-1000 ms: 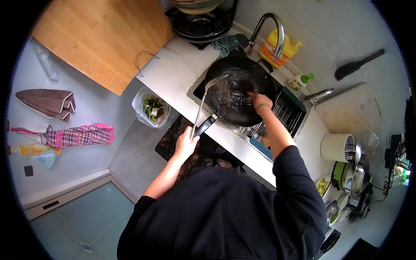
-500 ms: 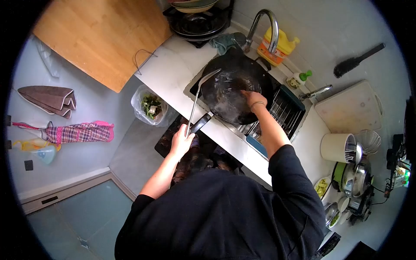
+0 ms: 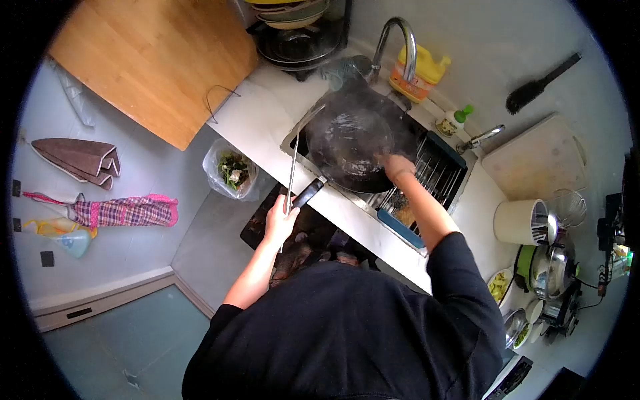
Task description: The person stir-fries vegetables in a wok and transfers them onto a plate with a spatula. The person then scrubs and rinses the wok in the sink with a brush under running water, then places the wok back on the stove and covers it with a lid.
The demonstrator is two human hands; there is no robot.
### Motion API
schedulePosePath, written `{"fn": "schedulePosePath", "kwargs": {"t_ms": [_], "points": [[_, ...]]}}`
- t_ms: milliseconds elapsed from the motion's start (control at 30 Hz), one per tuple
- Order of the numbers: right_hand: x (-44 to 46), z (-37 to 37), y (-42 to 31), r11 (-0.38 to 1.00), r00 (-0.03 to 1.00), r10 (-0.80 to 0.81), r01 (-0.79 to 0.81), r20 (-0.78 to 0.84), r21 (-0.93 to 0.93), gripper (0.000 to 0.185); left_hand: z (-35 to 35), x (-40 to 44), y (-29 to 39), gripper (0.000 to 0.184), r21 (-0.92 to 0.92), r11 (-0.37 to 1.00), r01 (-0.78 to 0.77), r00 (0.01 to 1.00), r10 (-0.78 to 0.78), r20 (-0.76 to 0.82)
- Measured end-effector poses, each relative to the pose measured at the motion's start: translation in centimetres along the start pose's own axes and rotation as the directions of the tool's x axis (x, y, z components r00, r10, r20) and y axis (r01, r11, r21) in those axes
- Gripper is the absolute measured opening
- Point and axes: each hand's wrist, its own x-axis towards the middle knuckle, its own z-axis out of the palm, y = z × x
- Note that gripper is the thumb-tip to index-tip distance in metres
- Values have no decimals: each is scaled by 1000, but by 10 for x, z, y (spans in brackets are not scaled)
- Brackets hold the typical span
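Note:
A black wok [image 3: 347, 143] with water in it sits over the sink, and faint steam hangs above it. My left hand [image 3: 281, 217] is closed round the long metal handle of a spatula [image 3: 294, 157], beside the wok's black handle [image 3: 309, 194]; whether it also grips that handle is unclear. The spatula's upper end lies at the wok's left rim. My right hand [image 3: 398, 168] is at the wok's right inner side with its fingers bent together; what they hold, if anything, is hidden.
A faucet [image 3: 408, 50] arches behind the wok, near a yellow bottle [image 3: 420, 75]. A drying rack [image 3: 437, 173] lies right of the wok. A waste bag [image 3: 230, 170] hangs at the counter's front edge. A wooden board [image 3: 157, 63] is at upper left.
More steam shows over the wok. My right hand has shifted along the wok's right side, toward its lower edge. The whole view has also shifted slightly.

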Motion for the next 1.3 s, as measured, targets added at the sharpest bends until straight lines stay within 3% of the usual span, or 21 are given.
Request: {"fn": "schedulePosePath", "kwargs": {"t_ms": [67, 167, 267, 333, 400, 467, 533, 633, 767, 800, 833, 867, 900, 933, 1033, 1067, 1100, 1133, 1167, 1233, 1300], "points": [[-24, 1, -2, 999, 999, -23, 22, -25, -24, 34, 0, -1, 1, 27, 4, 1000, -5, 1000, 5, -7], [-55, -33, -27, 961, 967, -196, 222, 165, -162, 35, 2, 4, -7, 26, -45, 999, 9, 1000, -9, -5], [-33, -51, -64, 794, 907, -384, 420, 173, -440, 44, -2, 1, -7, 29, -85, 996, 18, 999, -20, -25], [6, -74, -92, 624, 731, -678, 518, -75, -585, 54, -2, 4, -4, 28, -103, 994, 35, 999, -37, -17], [41, -107, -121, 466, 665, -746, 508, -13, -724, 57, -3, 2, -4, 25, -111, 994, 9, 998, -15, -54], [76, -119, -126, 518, 757, -653, 444, -2, -731, 51, -10, 4, 6, 24, -55, 997, 46, 998, -48, -35], [100, -119, -104, 712, 847, -514, 334, -135, -618, 41, -12, 5, 7, 25, -54, 997, 63, 998, -64, -13], [160, -54, 0, 975, 949, 36, -102, -314, -196, 32, -10, 4, 4, 27, -68, 995, 80, 997, -80, -7], [80, -65, 12, 952, 992, 115, -126, -53, -280, 32, -10, 4, 1, 26, -104, 993, 53, 997, -58, -49], [107, -58, 47, 790, 956, -262, 290, 131, -541, 29, -10, 6, -1, 26, -87, 993, 75, 997, -77, -23], [138, -39, 76, 422, 755, -520, 633, 399, -649, 29, -10, 5, -2, 26, -89, 993, 74, 997, -75, -18], [157, -35, 71, 840, 893, -343, 431, 293, -329, 20, -11, 6, -3, 27, -100, 995, 29, 999, -32, -27], [175, -32, 65, 985, 975, -144, 125, 169, 123, 27, -10, 6, -4, 28, -111, 994, -13, 999, 9, -39], [162, -63, 27, 704, 934, 105, -312, 341, 638, 18, -11, 7, -4, 28, -109, 994, -5, 999, 1, -36], [145, -88, -71, 643, 929, -7, -279, 370, 713, 21, -14, 8, -2, 28, -102, 995, 4, 1000, -3, 9], [149, -71, -90, 146, 882, -8, -466, 472, 873, 21, -10, 10, -6, 28, -112, 993, -25, 999, 23, -23], [112, -86, -121, 305, 854, -78, -471, 515, 828, 23, -9, 10, -8, 29, -131, 991, -2, 1000, 1, -5], [123, -63, -122, 608, 834, 2, -439, 551, 662, 22, -9, 10, -8, 29, -146, 989, 0, 1000, 0, -3], [107, -57, -118, 599, 827, 13, -457, 563, 657, 22, -10, 10, -6, 29, -159, 987, -2, 1000, 2, 0], [53, -61, -110, 926, 752, -178, -90, 635, 367, 26, -12, 11, -3, 29, -123, 991, 44, 998, -37, 58], [18, -70, -71, 997, 676, -68, 18, 734, 76, 58, -10, 10, -1, 29, -115, 992, 48, 998, -45, 32]]}}
